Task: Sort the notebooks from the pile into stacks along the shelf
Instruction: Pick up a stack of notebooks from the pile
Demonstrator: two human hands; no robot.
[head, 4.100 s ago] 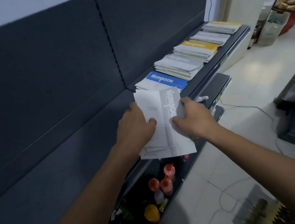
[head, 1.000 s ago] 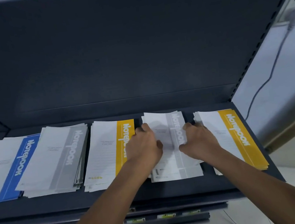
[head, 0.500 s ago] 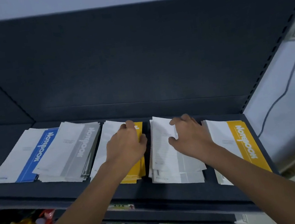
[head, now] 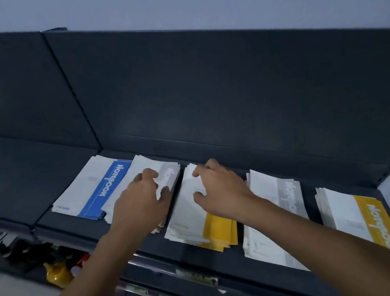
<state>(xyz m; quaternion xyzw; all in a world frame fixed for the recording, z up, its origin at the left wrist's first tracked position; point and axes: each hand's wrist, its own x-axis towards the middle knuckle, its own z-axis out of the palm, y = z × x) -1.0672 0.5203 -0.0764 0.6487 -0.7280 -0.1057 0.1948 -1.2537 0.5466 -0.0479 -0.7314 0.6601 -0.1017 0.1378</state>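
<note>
From the head camera, both hands have shifted one stack leftward since half a second ago. The left hand [head: 138, 202] now rests on the grey stack [head: 168, 178], fingers [head: 148, 174] curled loosely apart over its top cover; the right hand [head: 222, 189] presses the yellow stack [head: 199, 222], fingers spread. Beyond the right fingers lie another grey stack [head: 279, 201] and a yellow one [head: 359, 222]; a blue stack [head: 94, 189] sits left of the left fingers on the shelf [head: 267, 263]. Sorting looks nearly done, with only squaring up left.

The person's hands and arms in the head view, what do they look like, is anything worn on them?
Both the left hand and the right hand are bare: no gloves, rings, watch or bracelet visible. Both forearms are uncovered as far as the frame shows, with no sleeve in view.
</note>
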